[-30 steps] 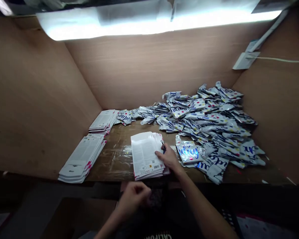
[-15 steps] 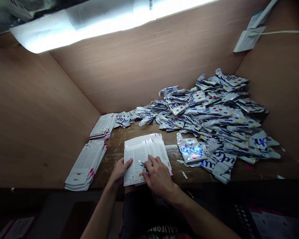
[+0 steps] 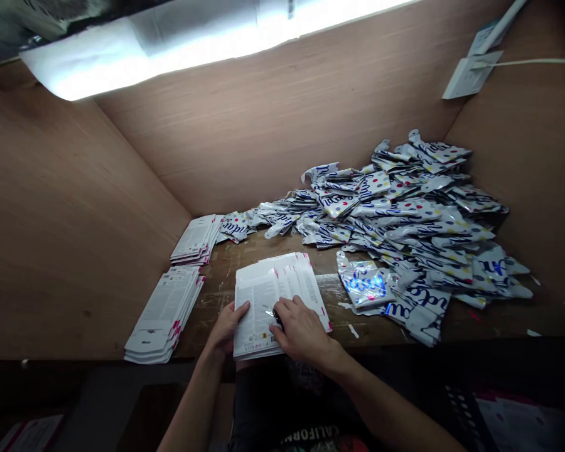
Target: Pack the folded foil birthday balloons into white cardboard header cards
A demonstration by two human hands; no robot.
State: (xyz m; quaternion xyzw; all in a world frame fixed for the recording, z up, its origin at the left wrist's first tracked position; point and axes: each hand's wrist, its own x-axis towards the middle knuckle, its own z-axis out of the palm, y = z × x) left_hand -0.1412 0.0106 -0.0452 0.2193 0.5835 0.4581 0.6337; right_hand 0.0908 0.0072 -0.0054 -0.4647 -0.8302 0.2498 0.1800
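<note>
A fanned stack of white printed card sleeves point(image 3: 257, 301) with pink edges lies at the front edge of the table. My left hand point(image 3: 226, 325) grips its lower left edge, thumb on top and fingers underneath. Curled over the right part of the same stack, my right hand point(image 3: 301, 329) holds small scissors point(image 3: 274, 314); their metal tips point left above the print, and the dark handles are mostly hidden by the fingers. Right of the stack lies a shiny white foil pouch point(image 3: 365, 285) with blue lettering.
Two more stacks of printed cards, a near one point(image 3: 162, 314) and a far one point(image 3: 195, 238), stand along the left wooden wall point(image 3: 75, 220). A large heap of dotted foil pouches point(image 3: 405, 220) covers the right and back of the table. Paper scraps point(image 3: 354, 331) lie near the front edge.
The front cards of the stack have shifted slightly down toward me, and more layers show at the lower edge. My right hand has moved slightly right with the scissors.
</note>
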